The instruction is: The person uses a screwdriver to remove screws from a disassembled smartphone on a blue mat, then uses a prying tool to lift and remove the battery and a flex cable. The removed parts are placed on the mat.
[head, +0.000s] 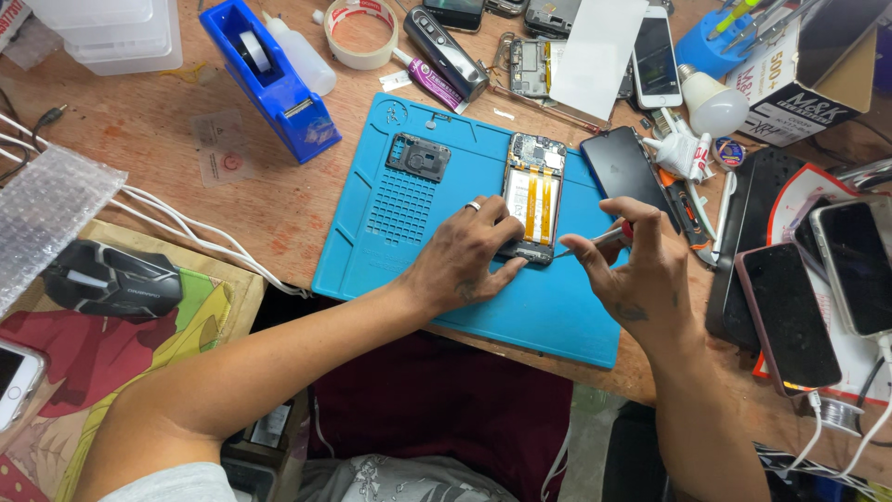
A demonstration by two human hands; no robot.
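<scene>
Far left: black mouse [111, 279] on picture pad; white cables [200, 232] run across wooden worktop [186, 139]. Upper left: blue tape dispenser [271, 79]. Centre: blue mat [390, 242], bare along lower edge; small black frame part [418, 156] in mat's upper area. Opened phone [533, 197] right of mat centre, long axis top-to-bottom of frame. Left hand [465, 260] presses phone's lower end, grip released. Right hand [636, 270] grip clenched on screwdriver [595, 240], tip pointing left at phone's lower end. Black panel [621, 167] just right. Phones [818, 288] crowd right edge.
</scene>
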